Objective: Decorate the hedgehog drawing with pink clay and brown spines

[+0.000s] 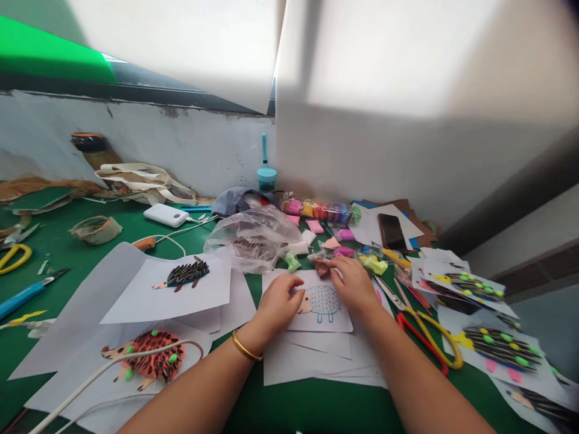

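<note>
A white sheet (346, 322) with a hedgehog drawn in blue outline (324, 301) and a pinkish face lies in front of me. My left hand (281, 301) is at the sheet's left side, thumb and forefinger apart near the drawn face, with nothing visible between them. At the top right of the sheet, my right hand (350, 282) has its fingertips on a brown lump of clay (321, 267) in a clear wrapper. More paper sheets (312, 364) lie under the drawing.
Seed-covered hedgehog pictures lie left (187, 274) and right (502, 346). Red and yellow scissors (423, 337) rest right of my right forearm. Behind the drawing are a plastic bag of seeds (253, 241), coloured clay (319, 211) and a phone (391, 232). A white cable (104, 367) crosses the left pictures.
</note>
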`<state>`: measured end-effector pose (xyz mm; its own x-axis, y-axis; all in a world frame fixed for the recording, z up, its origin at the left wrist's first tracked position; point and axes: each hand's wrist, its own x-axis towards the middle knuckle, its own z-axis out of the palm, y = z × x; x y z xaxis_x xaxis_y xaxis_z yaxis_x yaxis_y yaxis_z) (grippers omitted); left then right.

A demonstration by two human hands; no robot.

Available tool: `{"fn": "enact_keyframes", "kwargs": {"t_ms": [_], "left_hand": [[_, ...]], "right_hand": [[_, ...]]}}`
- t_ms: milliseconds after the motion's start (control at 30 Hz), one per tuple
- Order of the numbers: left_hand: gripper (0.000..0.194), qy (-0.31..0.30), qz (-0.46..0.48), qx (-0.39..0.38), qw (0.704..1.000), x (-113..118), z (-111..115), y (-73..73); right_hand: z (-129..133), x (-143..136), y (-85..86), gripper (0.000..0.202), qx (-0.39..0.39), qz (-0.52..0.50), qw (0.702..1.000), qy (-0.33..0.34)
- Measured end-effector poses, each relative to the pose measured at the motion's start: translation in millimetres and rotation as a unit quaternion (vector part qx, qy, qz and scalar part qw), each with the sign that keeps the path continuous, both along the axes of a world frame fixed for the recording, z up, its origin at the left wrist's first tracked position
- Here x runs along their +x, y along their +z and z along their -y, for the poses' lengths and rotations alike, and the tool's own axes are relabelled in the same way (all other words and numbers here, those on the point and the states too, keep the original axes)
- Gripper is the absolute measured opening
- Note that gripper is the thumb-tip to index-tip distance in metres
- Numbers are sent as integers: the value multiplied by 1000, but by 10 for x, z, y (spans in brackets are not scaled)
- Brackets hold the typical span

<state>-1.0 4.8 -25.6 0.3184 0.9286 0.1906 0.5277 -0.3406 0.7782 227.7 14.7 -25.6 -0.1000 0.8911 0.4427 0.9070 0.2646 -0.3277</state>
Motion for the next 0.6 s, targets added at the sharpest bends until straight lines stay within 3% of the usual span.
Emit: {"fn": "enact_keyframes", "kwargs": {"t_ms": [133, 267, 433, 600], "left_hand": [[19, 2, -9, -5, 1000, 1, 12, 16], [18, 3, -11, 1, 1000, 6, 18, 17], [19, 6, -8, -7, 1000, 5, 9, 3], [19, 5, -11, -7, 1000, 2, 12, 3]], "right_hand": [[-163, 246, 244, 37, -26, 95, 992, -79], [-603, 527, 424, 39, -116, 169, 968, -146], [-1057, 593, 370, 46, -149, 174, 964, -133], [-1151, 552, 325, 38, -144, 159, 966, -144]]}}
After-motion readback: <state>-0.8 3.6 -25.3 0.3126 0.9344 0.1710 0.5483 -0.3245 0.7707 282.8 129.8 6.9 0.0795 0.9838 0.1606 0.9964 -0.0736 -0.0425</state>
